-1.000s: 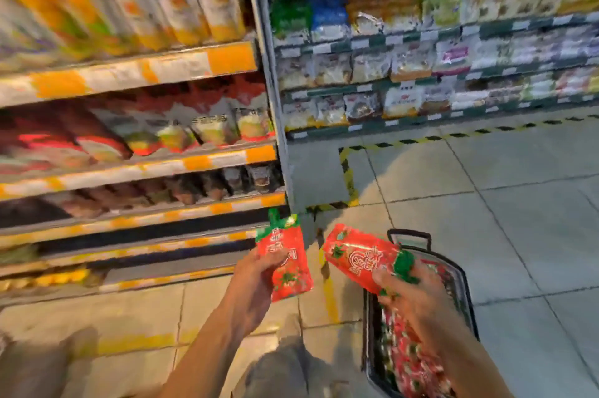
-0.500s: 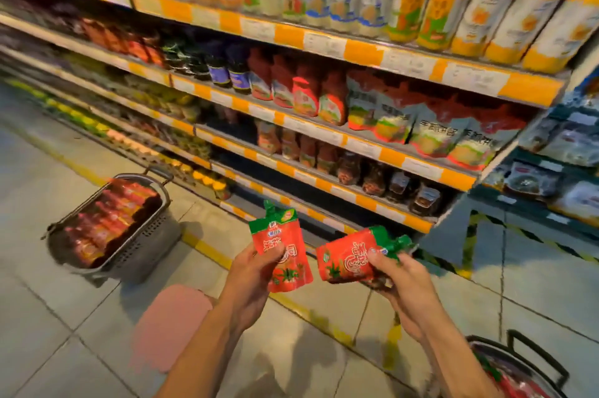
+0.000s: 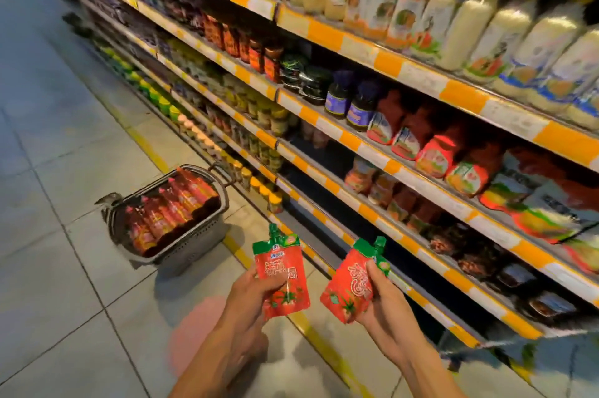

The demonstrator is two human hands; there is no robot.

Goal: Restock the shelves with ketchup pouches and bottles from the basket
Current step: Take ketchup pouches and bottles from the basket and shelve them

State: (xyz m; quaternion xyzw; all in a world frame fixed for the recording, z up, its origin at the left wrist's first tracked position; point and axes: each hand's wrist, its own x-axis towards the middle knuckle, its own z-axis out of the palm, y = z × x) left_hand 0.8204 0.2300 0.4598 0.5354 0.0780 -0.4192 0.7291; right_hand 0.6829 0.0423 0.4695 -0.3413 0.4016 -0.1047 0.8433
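Two ketchup pouches (image 3: 281,274) (image 3: 351,284), left hand (image 3: 252,297), right hand (image 3: 382,297), shelf labels blurred

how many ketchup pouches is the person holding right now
2: one pouch upright in the left hand, another pouch tilted in the right hand. None visibly hidden behind them.

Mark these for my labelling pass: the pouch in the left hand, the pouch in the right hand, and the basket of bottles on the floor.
Left-hand pouch (image 3: 281,271): head view, middle of its red front.
Right-hand pouch (image 3: 348,287): head view, red front beside the thumb.
Basket (image 3: 191,246): head view, perforated grey side wall.
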